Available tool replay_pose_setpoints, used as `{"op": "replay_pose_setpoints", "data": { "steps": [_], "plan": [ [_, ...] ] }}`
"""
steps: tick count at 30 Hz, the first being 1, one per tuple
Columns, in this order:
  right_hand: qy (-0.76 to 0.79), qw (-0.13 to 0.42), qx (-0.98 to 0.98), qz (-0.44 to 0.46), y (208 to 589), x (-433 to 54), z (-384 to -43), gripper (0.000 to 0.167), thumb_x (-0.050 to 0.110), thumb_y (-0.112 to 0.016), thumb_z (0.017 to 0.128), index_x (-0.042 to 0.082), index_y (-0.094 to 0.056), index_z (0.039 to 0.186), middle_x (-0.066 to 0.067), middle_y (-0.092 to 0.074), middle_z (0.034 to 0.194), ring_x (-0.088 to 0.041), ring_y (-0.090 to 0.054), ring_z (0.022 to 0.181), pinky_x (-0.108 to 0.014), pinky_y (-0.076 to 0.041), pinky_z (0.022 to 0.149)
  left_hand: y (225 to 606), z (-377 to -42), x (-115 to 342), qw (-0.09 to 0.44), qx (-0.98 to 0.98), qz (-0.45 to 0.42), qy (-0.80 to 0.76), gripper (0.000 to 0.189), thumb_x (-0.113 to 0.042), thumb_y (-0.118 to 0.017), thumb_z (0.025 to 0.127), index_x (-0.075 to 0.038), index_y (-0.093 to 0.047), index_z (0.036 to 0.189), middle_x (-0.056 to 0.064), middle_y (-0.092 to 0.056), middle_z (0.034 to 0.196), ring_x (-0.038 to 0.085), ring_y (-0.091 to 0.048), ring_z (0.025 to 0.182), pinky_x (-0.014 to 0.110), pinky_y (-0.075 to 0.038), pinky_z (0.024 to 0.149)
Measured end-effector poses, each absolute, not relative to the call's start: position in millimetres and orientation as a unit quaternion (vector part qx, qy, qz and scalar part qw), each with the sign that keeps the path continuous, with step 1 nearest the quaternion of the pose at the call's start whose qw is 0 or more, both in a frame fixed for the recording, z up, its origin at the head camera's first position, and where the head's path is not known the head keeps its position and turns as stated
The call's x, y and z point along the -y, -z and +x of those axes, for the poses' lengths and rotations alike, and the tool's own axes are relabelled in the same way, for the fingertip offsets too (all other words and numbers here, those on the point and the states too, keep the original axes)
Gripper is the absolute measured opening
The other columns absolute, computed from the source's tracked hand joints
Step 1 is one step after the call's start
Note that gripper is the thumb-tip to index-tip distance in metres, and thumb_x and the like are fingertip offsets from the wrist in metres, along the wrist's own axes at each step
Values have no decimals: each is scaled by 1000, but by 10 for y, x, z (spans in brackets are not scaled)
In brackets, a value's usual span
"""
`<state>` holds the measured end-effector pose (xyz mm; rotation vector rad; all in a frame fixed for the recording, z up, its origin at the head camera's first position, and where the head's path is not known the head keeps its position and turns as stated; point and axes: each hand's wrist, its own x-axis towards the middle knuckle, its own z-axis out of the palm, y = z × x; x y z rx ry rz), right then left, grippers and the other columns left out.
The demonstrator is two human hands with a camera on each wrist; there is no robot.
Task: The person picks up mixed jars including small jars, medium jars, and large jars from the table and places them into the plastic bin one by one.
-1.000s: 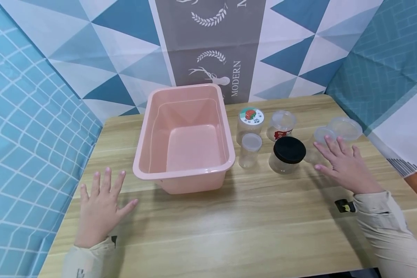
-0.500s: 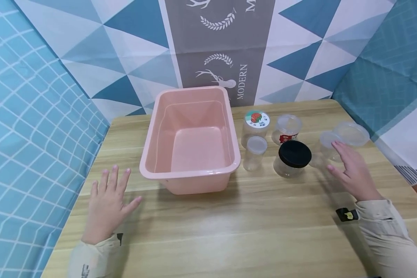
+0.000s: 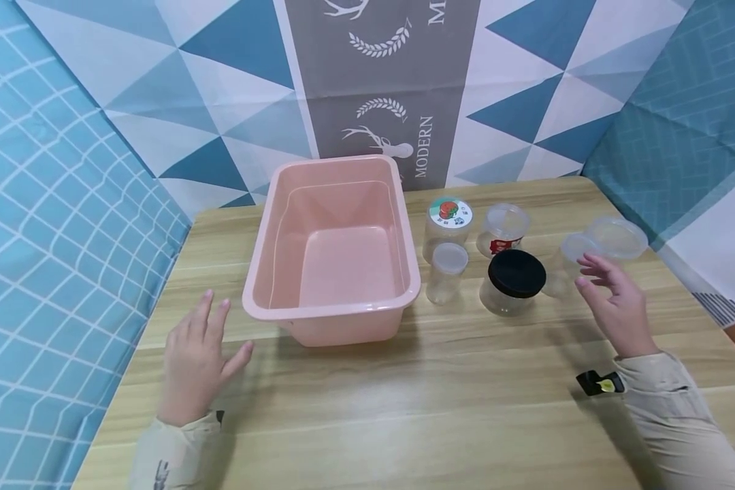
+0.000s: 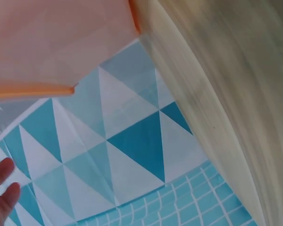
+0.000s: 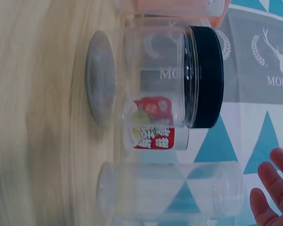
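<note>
My right hand (image 3: 615,306) hovers beside a tall clear jar with a translucent lid (image 3: 578,248), its fingers loosely bent and holding nothing. In the right wrist view, its fingertips (image 5: 273,188) stand apart from that jar's lid end. To its left is a squat clear jar with a black screw lid (image 3: 517,273). Behind that one sits a clear tub with a red label (image 3: 503,230). At the left, my left hand (image 3: 196,361) is held over the table with relaxed fingers and an outstretched thumb. A pink plastic basin (image 3: 333,312) stands to the right of it, with nothing inside.
Two more clear jars stand by the basin's right side: one with a strawberry-printed lid (image 3: 448,214), one slim with a white lid (image 3: 447,272). A round translucent lidded container (image 3: 618,238) is at the back right. Patterned cloth (image 3: 245,82) hangs behind the wooden table (image 3: 373,422).
My right hand has gone from spread fingers over the tall clear jar to a bent, turned pose slightly nearer me. The left fingers have drawn closer together. The jars and basin stay put.
</note>
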<state>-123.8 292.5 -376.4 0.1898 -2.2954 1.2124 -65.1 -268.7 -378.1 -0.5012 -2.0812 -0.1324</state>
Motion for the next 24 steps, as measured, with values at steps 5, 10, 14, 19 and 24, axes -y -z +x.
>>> {"op": "replay_pose_setpoints", "data": {
  "steps": [5, 10, 14, 19, 24],
  "plan": [
    [-476, 245, 840, 85, 3820, -2862, -1309, 37, -3, -59, 92, -11, -51, 127, 29, -53, 109, 9, -53, 95, -5, -38, 80, 3735, -696, 2568, 545, 802, -234, 72, 55, -51, -39, 97, 0, -52, 112, 23, -55, 126, 44, -52, 74, 54, -39, 56],
    [-503, 237, 826, 95, 3875, -2850, -1265, 37, -9, -58, 90, -12, -52, 126, 27, -57, 108, 9, -56, 95, -5, -40, 81, 3691, -742, 2397, 557, 776, -280, 95, 53, -50, -43, 96, -1, -58, 107, 24, -62, 113, 45, -53, 75, 52, -39, 57],
    [-499, 222, 833, 91, 3900, -2846, -1232, 42, -4, -62, 90, -7, -52, 130, 28, -56, 111, 12, -54, 100, -5, -40, 84, 3672, -789, 2305, 564, 767, -288, 103, 53, -51, -42, 96, -3, -61, 104, 22, -64, 107, 43, -51, 77, 50, -36, 57],
    [-475, 198, 854, 81, 3906, -2811, -1254, 48, 8, -68, 90, -4, -51, 134, 23, -56, 121, 16, -49, 105, -3, -37, 86, 3654, -814, 2247, 573, 763, -281, 103, 53, -51, -41, 97, -4, -64, 100, 21, -65, 105, 42, -51, 77, 49, -34, 56],
    [-466, 178, 863, 76, 3928, -2794, -1265, 51, 7, -71, 87, -4, -53, 132, -2, -58, 132, 18, -47, 104, -2, -36, 86, 3668, -827, 2202, 583, 760, -264, 116, 51, -50, -42, 99, -4, -66, 97, 20, -66, 102, 41, -50, 77, 50, -33, 58]
  ]
}}
